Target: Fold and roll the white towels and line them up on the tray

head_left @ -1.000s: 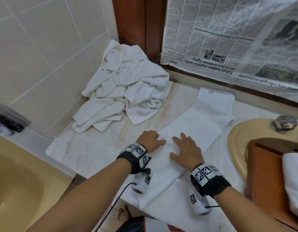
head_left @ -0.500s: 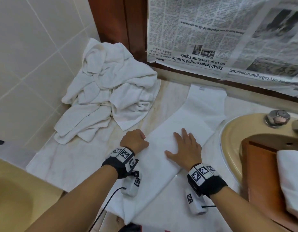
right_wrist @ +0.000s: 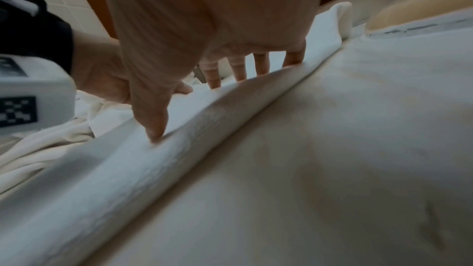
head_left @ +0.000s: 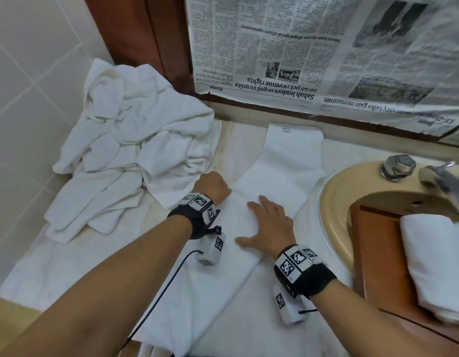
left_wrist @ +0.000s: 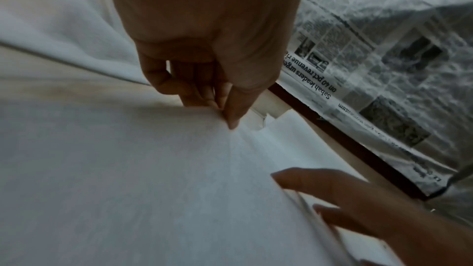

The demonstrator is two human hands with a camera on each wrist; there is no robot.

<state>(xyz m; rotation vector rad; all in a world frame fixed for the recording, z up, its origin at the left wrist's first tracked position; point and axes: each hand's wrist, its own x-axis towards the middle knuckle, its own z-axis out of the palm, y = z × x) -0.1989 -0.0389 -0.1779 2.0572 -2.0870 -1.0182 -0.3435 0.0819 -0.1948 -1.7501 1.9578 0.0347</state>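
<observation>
Both forearms are bare, without sleeves. Each wrist wears a black band (head_left: 194, 217) with white blocks of black square markers; below hangs a white camera box (head_left: 210, 249), with a black cable (head_left: 156, 300) on the left one.

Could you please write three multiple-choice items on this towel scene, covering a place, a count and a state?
1. Where does the heap of crumpled towels lie?
A. in the sink
B. on the counter, left of the long folded towel
C. on the wooden tray

2. How many hands touch the long folded towel?
A. none
B. one
C. two

3. How does the right hand lie?
A. flat, fingers spread
B. clenched in a fist
C. lifted clear

Key: B, the heap sits by the tiled wall; C, the left hand pinches its edge while the right presses; A, the fingers lie straight on the cloth.
</observation>
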